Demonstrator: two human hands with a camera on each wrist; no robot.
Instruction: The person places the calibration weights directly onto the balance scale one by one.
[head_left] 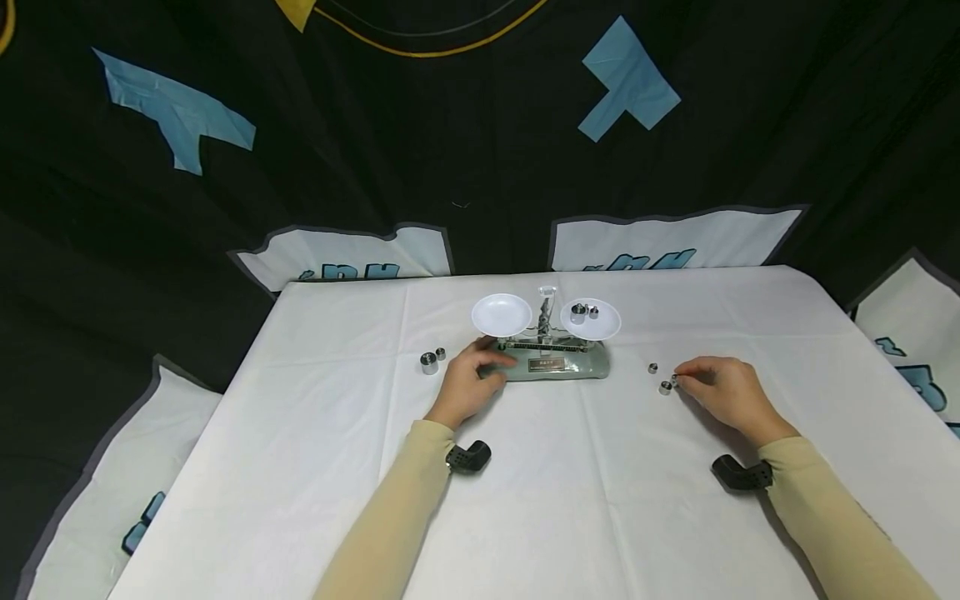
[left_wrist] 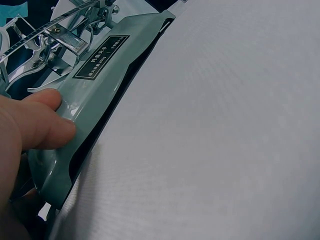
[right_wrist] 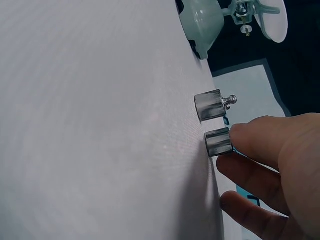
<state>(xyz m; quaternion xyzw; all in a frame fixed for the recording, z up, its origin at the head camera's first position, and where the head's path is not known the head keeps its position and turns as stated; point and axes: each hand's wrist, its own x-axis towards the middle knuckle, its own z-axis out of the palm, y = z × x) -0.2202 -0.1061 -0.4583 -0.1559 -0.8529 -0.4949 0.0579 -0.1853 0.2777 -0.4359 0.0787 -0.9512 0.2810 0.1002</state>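
Note:
A green-based pan balance (head_left: 551, 364) with two white pans stands at the table's far middle. Around the left end of its base my left hand (head_left: 468, 379) holds on, with fingertips on the green surface in the left wrist view. My right hand (head_left: 716, 392) pinches a small metal weight (right_wrist: 218, 142) at its top, low over the cloth; its knob is hidden by the fingertips. Close by are a weight (head_left: 665, 387) and another weight (head_left: 652, 367). The right pan (head_left: 609, 321) bears a larger weight (head_left: 578, 314) and a smaller weight (head_left: 594, 313). The left pan (head_left: 502, 315) bears nothing.
Left of the balance stand a large weight (head_left: 428, 363) and a small weight (head_left: 440, 354). A white cloth covers the table (head_left: 540, 500). Behind it hangs a black curtain (head_left: 420, 150) with blue tape patches.

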